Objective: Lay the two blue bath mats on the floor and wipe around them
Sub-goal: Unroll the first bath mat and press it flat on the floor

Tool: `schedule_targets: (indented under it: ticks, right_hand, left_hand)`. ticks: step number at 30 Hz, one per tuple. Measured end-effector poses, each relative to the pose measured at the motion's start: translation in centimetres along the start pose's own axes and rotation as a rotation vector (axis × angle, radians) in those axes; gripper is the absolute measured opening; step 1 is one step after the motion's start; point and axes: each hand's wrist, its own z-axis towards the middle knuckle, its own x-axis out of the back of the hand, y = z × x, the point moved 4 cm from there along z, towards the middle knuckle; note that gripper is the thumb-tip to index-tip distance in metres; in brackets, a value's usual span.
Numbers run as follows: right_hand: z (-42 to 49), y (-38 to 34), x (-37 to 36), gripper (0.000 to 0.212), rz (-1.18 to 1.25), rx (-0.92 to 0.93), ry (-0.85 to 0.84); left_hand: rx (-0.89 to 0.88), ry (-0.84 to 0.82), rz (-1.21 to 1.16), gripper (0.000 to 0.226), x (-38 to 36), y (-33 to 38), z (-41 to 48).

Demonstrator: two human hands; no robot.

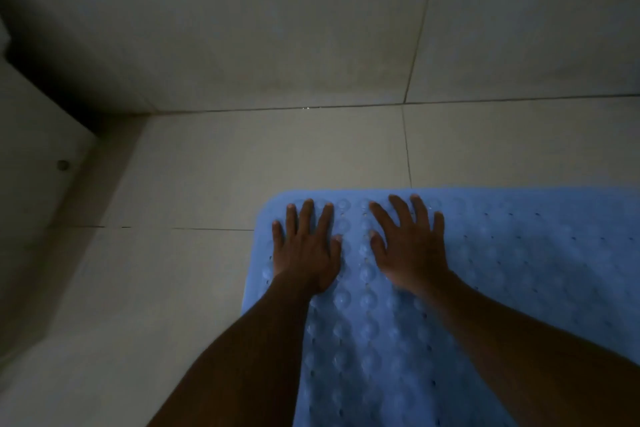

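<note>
One blue bath mat (485, 288) lies flat on the tiled floor (242, 156), with its far edge and rounded left corner near the wall (277, 28) but not touching it. Only this mat is in view; the second mat and any wiping cloth are out of frame.

The left hand (304, 253) rests palm down on the mat beside the left corner, fingers (306, 215) spread and extended. The right hand (408, 253) rests palm down just beside it, also fully spread. Neither hand grips anything; both lie flat against the surface.

The spread palms distribute pressure over a wide patch. The judgement is that this posture seats the mat's round suction cups against the tile and smooths the corner so that it does not lift.

A strip of bare floor separates the mat from the wall and from the pale fixture (34, 149) at left. This gap probably allows wiping around the edge.

The laying step appears partly complete.
</note>
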Motion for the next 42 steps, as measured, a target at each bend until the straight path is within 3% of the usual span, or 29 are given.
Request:
schedule_targets:
  ticks: [5, 20, 34, 38, 42]
  right_hand:
    - [-0.5, -0.2, -1.0, 0.056, -0.02, 0.077, 0.166]
    - [0.1, 0.1, -1.3, 0.062, -0.055, 0.031, 0.003]
    - [-0.4, 0.0, -1.2, 0.059, 0.07, 0.071, 0.191]
    - [-1.7, 0.6, -1.3, 0.056, 0.108, 0.156, 0.163]
    - [-7.5, 5.6, -1.2, 0.056, 0.062, 0.243, 0.107]
  left_hand:
    - [-0.054, 0.145, -0.005, 0.072, -2.1, -0.3, 0.2]
    - [-0.009, 0.15, -0.05, 0.084, -2.1, -0.9, 0.6]
    - [0.023, 0.213, -0.075, 0.086, -1.9, -0.5, 0.2]
    - [0.055, 0.24, -0.089, 0.085, -2.5, -0.3, -0.4]
    - [0.067, 0.159, -0.085, 0.089, -4.1, 3.5, -5.5]
